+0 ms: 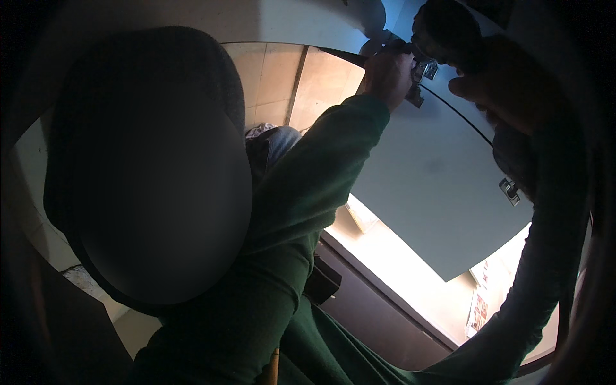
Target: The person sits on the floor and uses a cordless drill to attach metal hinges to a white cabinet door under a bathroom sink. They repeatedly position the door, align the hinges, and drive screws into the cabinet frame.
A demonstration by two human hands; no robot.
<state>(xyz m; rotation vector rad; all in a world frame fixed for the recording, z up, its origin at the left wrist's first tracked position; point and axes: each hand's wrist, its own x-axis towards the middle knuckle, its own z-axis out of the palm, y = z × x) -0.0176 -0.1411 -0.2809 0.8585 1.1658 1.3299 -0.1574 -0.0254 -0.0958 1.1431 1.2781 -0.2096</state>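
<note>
Left hand (pixel 389 78), grasp indiscernible, meets a metal hinge (pixel 430 70), apparently steadying it; right hand (pixel 504 83) grips a dark tool (pixel 447 32) alongside.

Two hands (pixel 388 76), one power tool (pixel 446 31), two metal hinges (pixel 511 192), one pale panel (pixel 443 186), one cap (pixel 160 77).
</note>
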